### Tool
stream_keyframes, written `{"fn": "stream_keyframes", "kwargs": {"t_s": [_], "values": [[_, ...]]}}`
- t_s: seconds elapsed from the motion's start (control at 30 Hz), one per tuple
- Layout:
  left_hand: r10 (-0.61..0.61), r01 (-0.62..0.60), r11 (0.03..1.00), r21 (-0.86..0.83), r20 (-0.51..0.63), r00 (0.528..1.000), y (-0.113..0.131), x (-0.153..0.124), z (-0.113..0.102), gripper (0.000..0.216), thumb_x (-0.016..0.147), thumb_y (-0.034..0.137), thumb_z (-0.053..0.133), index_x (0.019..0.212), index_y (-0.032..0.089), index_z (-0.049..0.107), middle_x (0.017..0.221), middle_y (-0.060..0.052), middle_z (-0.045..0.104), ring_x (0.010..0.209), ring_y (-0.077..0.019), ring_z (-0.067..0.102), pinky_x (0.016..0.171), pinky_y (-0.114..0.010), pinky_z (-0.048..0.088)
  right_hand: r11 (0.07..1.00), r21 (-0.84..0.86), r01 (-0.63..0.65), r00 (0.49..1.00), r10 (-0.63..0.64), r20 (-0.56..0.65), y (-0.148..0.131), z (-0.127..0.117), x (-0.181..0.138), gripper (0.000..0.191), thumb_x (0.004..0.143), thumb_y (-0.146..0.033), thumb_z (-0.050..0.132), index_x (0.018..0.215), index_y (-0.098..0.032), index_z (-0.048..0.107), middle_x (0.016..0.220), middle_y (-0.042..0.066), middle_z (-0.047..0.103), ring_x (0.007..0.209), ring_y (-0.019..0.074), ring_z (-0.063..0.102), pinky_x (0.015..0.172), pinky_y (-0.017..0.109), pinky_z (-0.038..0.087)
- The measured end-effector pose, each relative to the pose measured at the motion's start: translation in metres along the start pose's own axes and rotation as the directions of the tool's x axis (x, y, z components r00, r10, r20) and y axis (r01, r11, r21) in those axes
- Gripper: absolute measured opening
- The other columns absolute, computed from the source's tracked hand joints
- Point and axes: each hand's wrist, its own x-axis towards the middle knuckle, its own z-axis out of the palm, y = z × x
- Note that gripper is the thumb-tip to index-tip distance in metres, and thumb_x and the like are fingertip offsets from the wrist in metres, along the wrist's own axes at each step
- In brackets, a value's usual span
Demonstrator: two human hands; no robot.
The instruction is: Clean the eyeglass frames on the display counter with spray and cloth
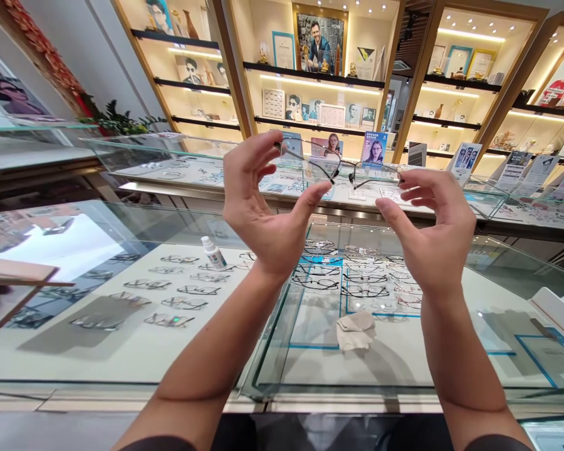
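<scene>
A pair of thin-framed eyeglasses [345, 164] is raised between my two hands, above the glass display counter. My left hand [266, 200] grips its left end near the temple, with the thumb stretched toward the left lens. At the other end, my right hand [435, 225] pinches the frame between its fingers; the right thumb stands apart below. Both lenses are see-through, with the far counter showing behind them. Under the hands, a crumpled beige cloth [356, 331] lies on the counter glass. A small white bottle [213, 253] stands left of my left forearm.
Rows of eyeglasses [364, 280] lie inside the glass counter [305, 376]. More frames [185, 303] fill the left case. A white holder [557, 313] sits at the right edge. Beyond are another display counter [192, 188] and lit shelves [314, 72] with pictures.
</scene>
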Motion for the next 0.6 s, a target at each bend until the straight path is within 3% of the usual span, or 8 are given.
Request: {"fn": "stream_keyframes", "kwargs": {"t_s": [0.23, 0.6], "values": [[-0.125, 0.134, 0.980, -0.145, 0.067, 0.990, -0.0056, -0.0054, 0.0020, 0.070, 0.082, 0.071, 0.078, 0.136, 0.032, 0.056, 0.141, -0.008, 0.064, 0.126, -0.0311, 0.069, 0.097, -0.042, 0.060, 0.996, -0.061, 0.059, 0.997, -0.061, -0.037, 0.0032, 0.0015, -0.0029, 0.025, 0.094, -0.039, 0.074, 0.117, -0.031, 0.069, 0.116, 0.005, 0.070, 0.101, 0.0253, 0.071, 0.088, 0.048, 0.061], [-0.243, 0.269, 0.906, -0.328, 0.120, 0.963, 0.0024, -0.0003, 0.0014, 0.073, 0.077, 0.066, 0.086, 0.130, 0.028, 0.053, 0.141, -0.008, 0.065, 0.140, -0.0324, 0.059, 0.113, -0.048, 0.053, 0.985, -0.107, 0.134, 0.989, -0.140, -0.053, 0.0010, 0.0019, -0.0028, 0.025, 0.096, -0.041, 0.071, 0.119, -0.032, 0.066, 0.117, 0.008, 0.070, 0.110, 0.0302, 0.070, 0.091, 0.053, 0.062]]}}
